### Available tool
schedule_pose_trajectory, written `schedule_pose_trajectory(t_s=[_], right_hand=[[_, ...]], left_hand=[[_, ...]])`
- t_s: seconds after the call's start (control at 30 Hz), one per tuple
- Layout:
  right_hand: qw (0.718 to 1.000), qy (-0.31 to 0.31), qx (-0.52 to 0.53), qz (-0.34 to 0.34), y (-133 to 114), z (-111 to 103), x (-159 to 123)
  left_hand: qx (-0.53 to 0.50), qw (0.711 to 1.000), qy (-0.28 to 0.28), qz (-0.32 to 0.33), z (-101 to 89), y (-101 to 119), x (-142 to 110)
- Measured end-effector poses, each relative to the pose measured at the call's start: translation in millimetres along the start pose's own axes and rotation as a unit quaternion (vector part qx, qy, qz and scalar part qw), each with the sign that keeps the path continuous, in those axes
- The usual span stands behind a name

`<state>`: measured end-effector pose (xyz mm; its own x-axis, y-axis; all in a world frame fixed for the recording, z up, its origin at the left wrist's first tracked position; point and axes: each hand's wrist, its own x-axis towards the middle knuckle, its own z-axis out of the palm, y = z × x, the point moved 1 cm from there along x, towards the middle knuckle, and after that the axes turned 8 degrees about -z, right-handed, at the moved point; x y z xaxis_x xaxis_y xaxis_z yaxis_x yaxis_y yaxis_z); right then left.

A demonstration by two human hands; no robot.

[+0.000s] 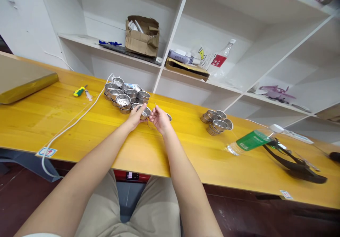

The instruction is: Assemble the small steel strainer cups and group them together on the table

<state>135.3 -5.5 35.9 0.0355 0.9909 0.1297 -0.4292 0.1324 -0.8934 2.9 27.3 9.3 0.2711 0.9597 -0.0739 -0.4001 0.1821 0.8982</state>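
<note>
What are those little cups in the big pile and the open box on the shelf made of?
Cups: apparently polished metal, perhaps stainless steel; they are silvery, shiny and perforated.
Box: matte brown cardboard, judging by its torn, ragged edges.

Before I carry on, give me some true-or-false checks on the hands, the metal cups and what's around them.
1. The left hand is touching a perforated metal cup. True.
2. The larger cluster of cups is to the right of both hands. False: the larger cluster is to the left, the smaller group to the right.
3. A yellow-and-green screwdriver lies on the table. True.
4. The cardboard box on the shelf is closed. False: the box is open, with things inside.
5. The bottle on the table has a red label. False: this bottle has a green label.
</note>
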Motion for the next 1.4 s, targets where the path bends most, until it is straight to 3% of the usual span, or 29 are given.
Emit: schedule_pose_trajectory(t_s=[0.87,1.17,1.4], right_hand=[[0.998,0.016,0.037,0.057,-1.9,2.5,-2.1],[0.998,0.010,0.015,0.052,-1.8,2.5,-2.6],[0.999,0.009,-0.010,0.053,-0.4,2.5,-3.3]], left_hand=[[0.077,0.994,0.019,0.078,-5.0,-5.4,7.8],[0.147,0.972,0.055,0.175,-3.1,-1.9,6.8],[0.171,0.966,0.059,0.186,-1.8,0.9,4.0]])
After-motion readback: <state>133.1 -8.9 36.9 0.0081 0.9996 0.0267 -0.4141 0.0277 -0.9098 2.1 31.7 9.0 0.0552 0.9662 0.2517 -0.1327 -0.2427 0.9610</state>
